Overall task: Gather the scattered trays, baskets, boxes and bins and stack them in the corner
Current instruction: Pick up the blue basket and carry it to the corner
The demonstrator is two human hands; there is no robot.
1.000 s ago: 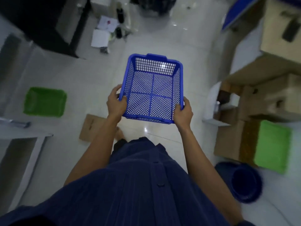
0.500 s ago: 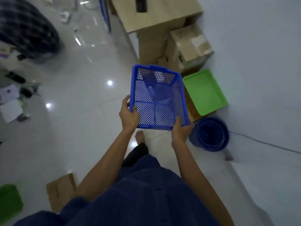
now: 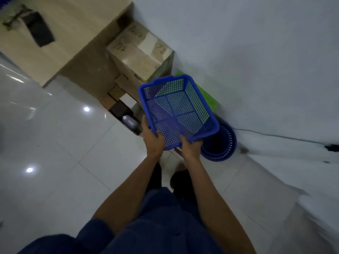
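Observation:
I hold a blue mesh basket (image 3: 177,109) in the air with both hands on its near rim. My left hand (image 3: 153,138) grips the near left corner, and my right hand (image 3: 190,146) grips the near right edge. Beneath and beyond the basket lies a green tray (image 3: 209,99), mostly covered and partly seen through the mesh. A round blue bin (image 3: 222,145) stands on the floor against the wall, just right of my right hand. A taped cardboard box (image 3: 141,54) sits behind the tray in the corner.
A wooden desk (image 3: 60,39) with a dark object on top fills the upper left, with smaller boxes (image 3: 117,96) and a small can (image 3: 129,121) at its foot. A white wall runs along the right, with a black cable (image 3: 275,135) along its base. Glossy white floor tiles lie to the left.
I have turned further right and moved closer to the corner. The blue basket now hangs over the green tray, and my hands have shifted closer together on its near rim.

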